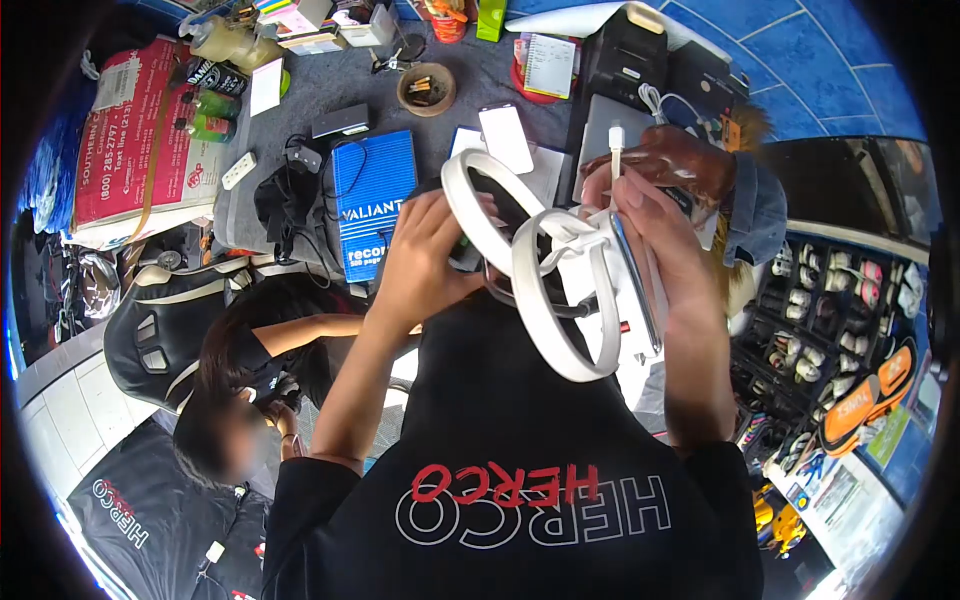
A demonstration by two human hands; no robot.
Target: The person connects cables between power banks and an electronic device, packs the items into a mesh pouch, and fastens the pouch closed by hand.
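In front of my chest is a white device with two large loops (478, 215) and a flat, silver-edged slab (636, 285). My right hand (665, 215) is closed on the upper part of the slab, and a white cable plug (616, 138) sticks up at its fingertips. My left hand (428, 255) is closed beside the left loop. Its fingers curl around something dark, mostly hidden by the hand and loop. A white-screened phone (506, 139) lies on the grey table just beyond the device.
A blue record book (372, 190), an ashtray bowl (426, 90) and black cables (290, 205) lie on the table (300, 85). At left a person (285, 325) sits near a gaming chair (165, 320). Shoe racks (815, 310) stand at right, past a brown bag (690, 160).
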